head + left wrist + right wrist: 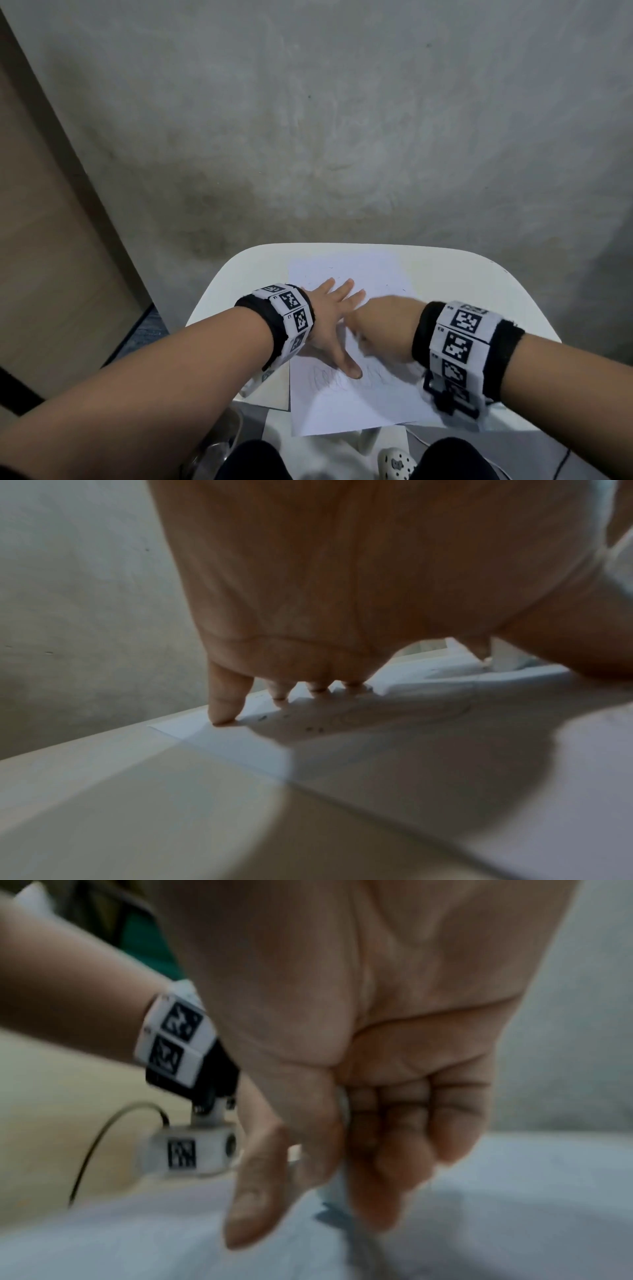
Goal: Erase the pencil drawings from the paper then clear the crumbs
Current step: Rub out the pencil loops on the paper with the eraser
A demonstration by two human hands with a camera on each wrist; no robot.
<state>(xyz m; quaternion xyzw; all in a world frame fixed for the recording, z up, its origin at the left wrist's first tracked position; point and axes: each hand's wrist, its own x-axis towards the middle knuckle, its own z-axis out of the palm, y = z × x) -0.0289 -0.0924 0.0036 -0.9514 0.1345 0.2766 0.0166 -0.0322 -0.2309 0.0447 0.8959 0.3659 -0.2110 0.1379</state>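
A white sheet of paper (342, 411) lies on a small white table (239, 274), with faint pencil scribbles (329, 380) near its front. My left hand (329, 315) lies flat on the sheet with fingers spread and the thumb by the scribbles; in the left wrist view its fingertips (222, 718) press the paper (240, 742). Dark crumbs (313, 729) dot the sheet under the palm. My right hand (380, 329), motion-blurred, sits just right of the left. Its fingers curl round a white eraser (330, 1191) whose tip touches the paper.
The table's front edge is close to my knees, and the paper overhangs it slightly. A brown wooden panel (51, 240) stands at the left and a grey concrete floor lies beyond. A light shoe (395, 462) and a thin cable (561, 459) are below.
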